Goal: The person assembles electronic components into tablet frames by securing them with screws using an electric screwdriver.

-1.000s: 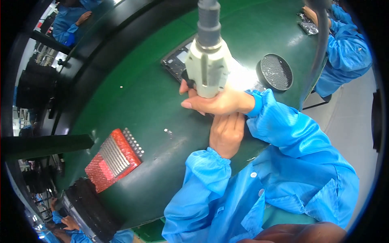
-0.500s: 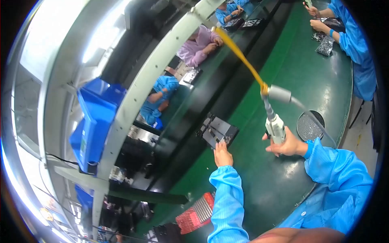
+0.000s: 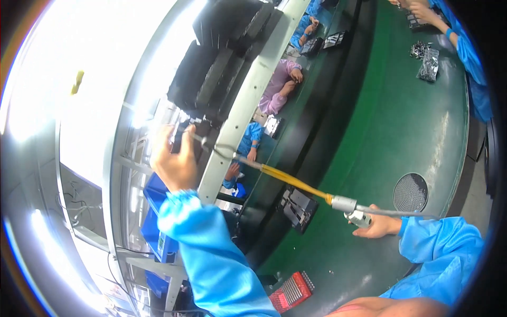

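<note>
My left hand [image 3: 177,161] is raised beside the pale metal beam [image 3: 240,124], its fingers and thumb curled round a small dark thing [image 3: 182,132] I cannot make out. Low over the green table [image 3: 348,253], my right hand [image 3: 376,224] grips a pale electric screwdriver [image 3: 359,218]. A yellow strap [image 3: 296,180] runs from the beam down to the tool, and a grey cable [image 3: 396,213] trails away to the right. The black device housing [image 3: 298,210], with grey panels, lies on the table between my hands, touched by neither.
A red tray [image 3: 291,292] with rows of metal pieces sits near my left sleeve. Blue bins [image 3: 158,216] and black foam-like blocks [image 3: 227,63] are on the rack. A round perforated disc [image 3: 410,193] is at right. Co-workers' hands [image 3: 422,10] work along the table.
My left hand has left the black housing and gone up and left to the rack. The screwdriver in my right hand sits lower in view, and the yellow strap is more slanted. The view has shifted.
</note>
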Tool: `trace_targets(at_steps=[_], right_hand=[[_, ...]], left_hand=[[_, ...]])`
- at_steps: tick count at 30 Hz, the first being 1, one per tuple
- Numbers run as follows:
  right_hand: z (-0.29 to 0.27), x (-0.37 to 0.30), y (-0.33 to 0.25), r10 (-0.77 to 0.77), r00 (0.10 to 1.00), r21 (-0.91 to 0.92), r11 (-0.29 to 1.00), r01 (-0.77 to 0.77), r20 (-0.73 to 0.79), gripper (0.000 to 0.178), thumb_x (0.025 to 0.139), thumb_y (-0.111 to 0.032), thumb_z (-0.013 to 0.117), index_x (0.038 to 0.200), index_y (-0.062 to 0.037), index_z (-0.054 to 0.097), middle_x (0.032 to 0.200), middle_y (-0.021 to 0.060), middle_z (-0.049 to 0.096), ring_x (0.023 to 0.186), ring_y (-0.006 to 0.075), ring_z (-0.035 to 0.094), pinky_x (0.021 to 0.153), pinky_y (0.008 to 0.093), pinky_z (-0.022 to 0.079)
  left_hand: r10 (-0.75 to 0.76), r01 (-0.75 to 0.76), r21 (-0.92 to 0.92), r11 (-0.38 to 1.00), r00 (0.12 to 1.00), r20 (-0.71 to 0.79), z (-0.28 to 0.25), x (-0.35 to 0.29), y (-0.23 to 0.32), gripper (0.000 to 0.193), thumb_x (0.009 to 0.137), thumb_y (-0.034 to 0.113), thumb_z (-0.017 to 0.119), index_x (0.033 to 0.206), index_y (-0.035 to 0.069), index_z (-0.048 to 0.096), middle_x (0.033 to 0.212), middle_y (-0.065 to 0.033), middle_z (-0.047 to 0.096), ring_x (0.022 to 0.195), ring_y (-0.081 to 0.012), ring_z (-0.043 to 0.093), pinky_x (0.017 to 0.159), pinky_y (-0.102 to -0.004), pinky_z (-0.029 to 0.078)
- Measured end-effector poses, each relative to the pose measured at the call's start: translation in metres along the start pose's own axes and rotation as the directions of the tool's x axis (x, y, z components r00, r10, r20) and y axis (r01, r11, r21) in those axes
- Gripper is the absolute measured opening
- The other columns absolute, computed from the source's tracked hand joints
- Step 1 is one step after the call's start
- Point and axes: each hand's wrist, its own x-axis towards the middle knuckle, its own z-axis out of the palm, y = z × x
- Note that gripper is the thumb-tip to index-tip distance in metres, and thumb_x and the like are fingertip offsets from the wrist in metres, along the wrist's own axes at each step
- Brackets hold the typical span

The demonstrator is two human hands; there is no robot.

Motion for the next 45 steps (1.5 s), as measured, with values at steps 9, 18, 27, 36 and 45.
trace_targets(at_steps=[9,18,27,36,45], right_hand=[[0.003,-0.005,-0.001,0.065,0.997,0.005,0.998,-0.065,0.05,0.031,0.066,-0.023,0.071,0.087,-0.0038,0.059,0.069,0.0123,0.061,0.064,0.0282,0.062,0.061,0.0342,0.049],[-0.008,0.001,-0.006,0.145,0.978,-0.02,0.989,-0.144,0.149,0.032,0.068,-0.025,0.071,0.087,-0.0023,0.059,0.073,0.0143,0.064,0.069,0.0283,0.065,0.064,0.0342,0.051],[-0.006,-0.003,-0.003,0.143,0.975,0.068,0.985,-0.157,0.171,0.032,0.067,-0.026,0.073,0.086,-0.0033,0.06,0.073,0.0133,0.064,0.068,0.0269,0.065,0.062,0.0339,0.051],[-0.012,0.002,-0.017,0.135,0.989,0.018,0.99,-0.136,0.054,0.03,0.069,-0.019,0.071,0.09,-0.0006,0.061,0.074,0.0157,0.065,0.068,0.0281,0.066,0.061,0.0328,0.052],[-0.044,0.007,-0.039,-0.168,0.926,-0.035,0.986,0.166,-0.339,0.027,0.07,-0.014,0.071,0.092,-0.002,0.06,0.074,0.0096,0.061,0.064,0.0158,0.062,0.056,0.0253,0.048]], left_hand=[[-0.255,0.304,-0.034,0.952,0.852,0.456,0.049,0.108,-0.122,0.048,0.082,0.039,0.062,0.109,-0.001,0.06,0.103,-0.0116,0.062,0.09,-0.0204,0.061,0.071,-0.0305,0.049],[-0.199,0.294,-0.098,0.951,0.821,0.535,0.039,0.1,-0.138,0.036,0.071,0.006,0.065,0.106,0.001,0.061,0.088,-0.0091,0.061,0.081,-0.0201,0.06,0.069,-0.0314,0.053],[-0.023,-0.139,0.313,0.94,0.887,0.461,0.063,0.098,-0.093,0.037,0.068,-0.004,0.056,0.104,0.005,0.06,0.095,-0.021,0.063,0.095,-0.0347,0.06,0.078,-0.0378,0.049],[-0.041,0.0,0.372,0.928,0.994,0.102,0.019,0.066,-0.08,0.029,0.073,0.002,0.061,0.102,0.002,0.059,0.083,-0.0183,0.066,0.079,-0.0301,0.066,0.068,-0.037,0.05],[0.176,-0.092,0.445,0.891,0.973,-0.152,-0.102,-0.042,0.001,0.032,0.073,0.001,0.065,0.105,-0.001,0.06,0.099,-0.0168,0.065,0.089,-0.0308,0.065,0.078,-0.0346,0.051]])
